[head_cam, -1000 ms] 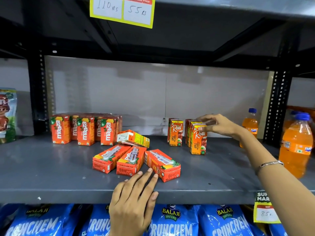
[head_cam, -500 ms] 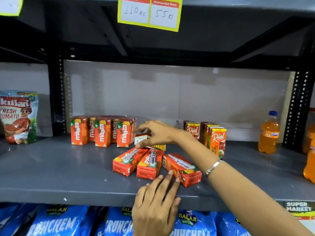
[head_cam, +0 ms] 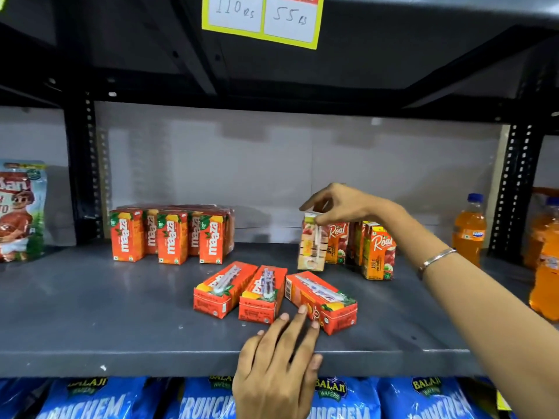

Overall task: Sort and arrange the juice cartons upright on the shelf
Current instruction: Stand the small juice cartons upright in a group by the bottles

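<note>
**Apple carton set upright beside its group, three mango cartons left lying**

Fingers of the right hand [head_cam: 341, 207] pinch the top of a pale juice carton [head_cam: 313, 243], thumb and forefinger closed on its upper edge. That carton now stands upright on the grey shelf [head_cam: 90, 313], its straw side facing out, touching the front left of the apple cartons [head_cam: 378, 252]. Half a second ago the same hand was reaching over the tipped carton near the middle of the shelf, behind the flat ones; a second ago it was at the apple group. So one stray carton has been carried across and stood with its own kind, and that part of the sorting looks nearly finished, needing only release.

Left hand [head_cam: 278, 367] rests flat at the shelf's front edge, fingers spread and holding nothing, fingertips touching the nearest of three orange cartons [head_cam: 260, 291] that lie on their backs in a fan. These probably come next, since they match the mango cartons [head_cam: 172, 234] standing in neat rows at the back left.

Orange drink bottles [head_cam: 469, 228] stand at the far right. Blue snack bags [head_cam: 106, 400] fill the shelf below, and a price tag [head_cam: 263, 19] hangs above.
</note>
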